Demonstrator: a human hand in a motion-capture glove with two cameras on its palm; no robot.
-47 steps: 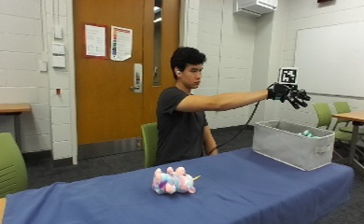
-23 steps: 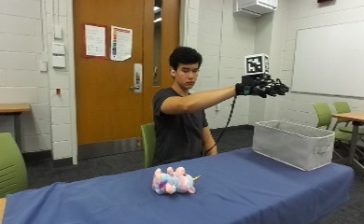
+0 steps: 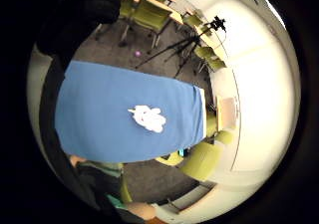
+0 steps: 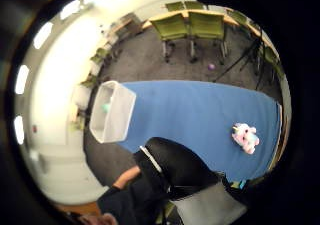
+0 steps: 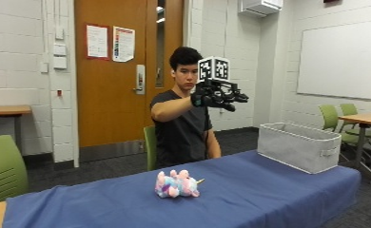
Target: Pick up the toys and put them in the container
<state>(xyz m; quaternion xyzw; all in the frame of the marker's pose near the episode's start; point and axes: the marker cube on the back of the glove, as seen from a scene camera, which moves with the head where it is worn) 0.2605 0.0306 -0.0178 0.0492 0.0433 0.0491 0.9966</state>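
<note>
Gloved right hand [image 5: 216, 96] held high over the blue-clothed table [image 5: 268, 199], holding nothing.
Outside view: its fingers look relaxed; the pastel plush toy [image 5: 177, 184] lies well apart from the grey fabric container [image 5: 299, 146]. Palm views: the toy [image 3: 148, 118] lies on the cloth [image 4: 200, 115]; the container [image 4: 113, 112] holds a small teal thing.

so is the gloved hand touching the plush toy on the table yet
Apart. The outside view shows the gloved right hand raised in the air at chest height, well above the plush toy lying on the blue table.
</note>
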